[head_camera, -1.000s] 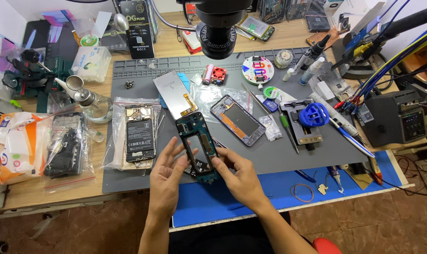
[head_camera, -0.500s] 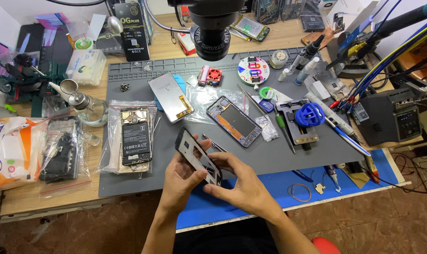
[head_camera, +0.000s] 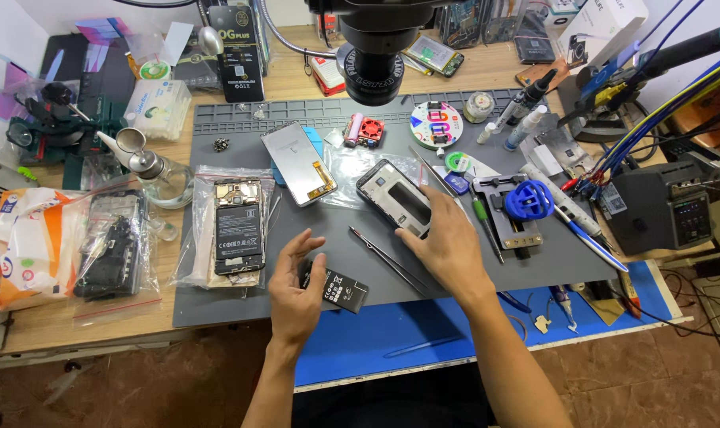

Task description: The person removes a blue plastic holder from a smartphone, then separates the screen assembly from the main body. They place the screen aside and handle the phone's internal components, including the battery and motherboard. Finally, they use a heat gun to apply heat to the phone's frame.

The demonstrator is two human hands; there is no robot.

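On the near grey mat [head_camera: 217, 305], black battery [head_camera: 340, 289] is held by left hand [head_camera: 296, 293], fingers curled; phone frame [head_camera: 397, 198] is pinned under right hand [head_camera: 447, 246], fingers spread flat; tweezers [head_camera: 391, 257] are best avoided.

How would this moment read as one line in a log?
left hand: holds black battery | right hand: on phone frame | tweezers: lying between | surface: grey mat
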